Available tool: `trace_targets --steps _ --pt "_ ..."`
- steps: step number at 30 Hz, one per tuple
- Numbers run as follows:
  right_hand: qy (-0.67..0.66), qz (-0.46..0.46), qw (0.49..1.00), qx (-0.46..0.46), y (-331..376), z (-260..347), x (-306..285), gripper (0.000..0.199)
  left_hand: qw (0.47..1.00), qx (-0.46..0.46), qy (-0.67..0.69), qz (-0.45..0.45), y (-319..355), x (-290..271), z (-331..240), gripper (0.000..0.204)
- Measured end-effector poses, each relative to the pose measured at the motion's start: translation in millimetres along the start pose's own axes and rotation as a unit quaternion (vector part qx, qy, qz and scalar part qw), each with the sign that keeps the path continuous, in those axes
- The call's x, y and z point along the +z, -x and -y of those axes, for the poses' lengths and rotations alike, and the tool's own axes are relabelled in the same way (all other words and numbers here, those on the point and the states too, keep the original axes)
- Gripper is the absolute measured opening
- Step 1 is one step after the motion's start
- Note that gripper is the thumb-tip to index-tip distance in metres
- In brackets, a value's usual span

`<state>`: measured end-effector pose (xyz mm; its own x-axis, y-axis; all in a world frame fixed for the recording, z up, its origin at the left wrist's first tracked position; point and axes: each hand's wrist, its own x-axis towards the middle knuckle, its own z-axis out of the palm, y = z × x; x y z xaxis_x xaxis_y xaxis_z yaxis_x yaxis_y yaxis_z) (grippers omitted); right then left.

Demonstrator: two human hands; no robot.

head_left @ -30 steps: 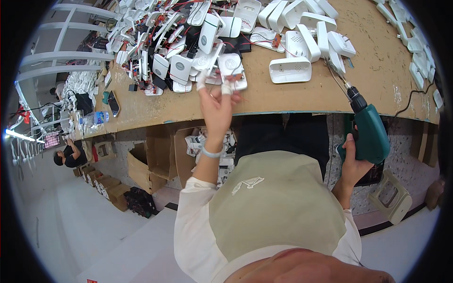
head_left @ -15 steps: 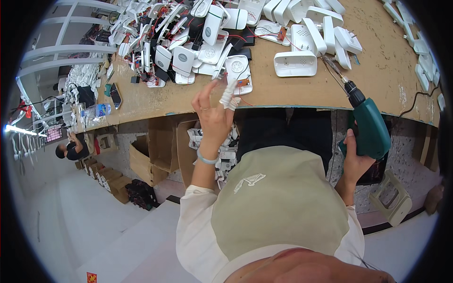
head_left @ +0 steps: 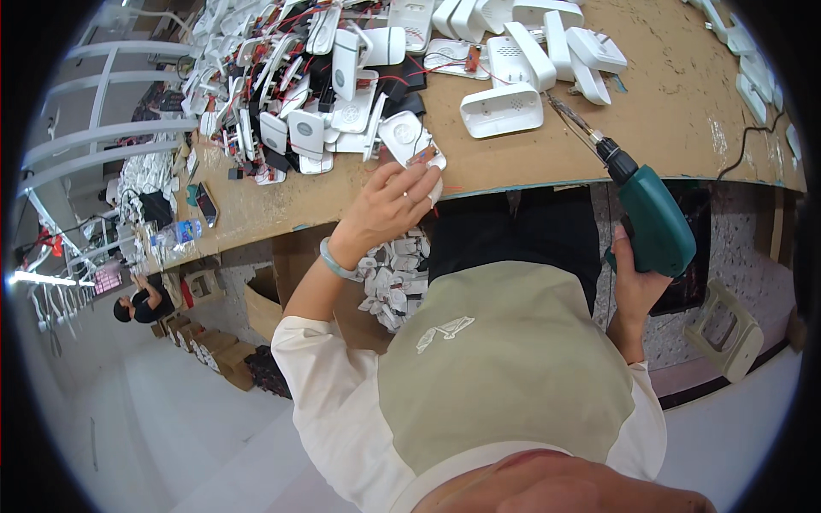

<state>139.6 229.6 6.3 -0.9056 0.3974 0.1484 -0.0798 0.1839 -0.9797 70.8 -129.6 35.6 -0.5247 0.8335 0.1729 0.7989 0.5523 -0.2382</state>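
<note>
My left hand (head_left: 389, 205) is closed over the near end of a white plastic housing half (head_left: 400, 130) at the table's front edge. The housing half lies tilted and has a round speaker grille and a small orange-brown circuit board (head_left: 422, 156) with thin wires. The fingertips and the edge they grip are partly hidden. My right hand (head_left: 637, 278) is wrapped round the handle of a green power screwdriver (head_left: 654, 222), held over the front edge at the right. Its long bit (head_left: 577, 120) points up and left towards the white housing shells.
A dense pile of white housings with red wires (head_left: 282, 94) covers the table's left part. Deep white shells (head_left: 503, 111) stand at the middle. A phone (head_left: 206, 205) lies at the left edge. Below are a box of white parts (head_left: 398, 282) and a stool (head_left: 725, 332). Another person (head_left: 144, 301) sits far left.
My left hand has come down from above the housing half and closed on its near end; the housing half has turned askew. The view has shifted slightly. My right hand still holds the screwdriver.
</note>
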Motion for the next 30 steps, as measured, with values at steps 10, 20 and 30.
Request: trace_targets --steps 10,20,30 --pt "0.010 0.072 0.993 0.098 2.0 -3.3 9.0 0.017 0.864 -0.415 0.237 -0.160 -84.1 27.8 -31.3 0.019" --pt "0.059 0.180 0.979 -0.073 -18.7 -14.9 37.4 0.029 0.889 -0.431 0.058 -0.144 -102.2 45.2 -50.0 0.024" --pt "0.067 0.193 0.976 -0.073 -20.7 -18.1 41.4 0.031 0.885 -0.436 0.034 -0.156 -103.5 51.5 -51.3 0.028"
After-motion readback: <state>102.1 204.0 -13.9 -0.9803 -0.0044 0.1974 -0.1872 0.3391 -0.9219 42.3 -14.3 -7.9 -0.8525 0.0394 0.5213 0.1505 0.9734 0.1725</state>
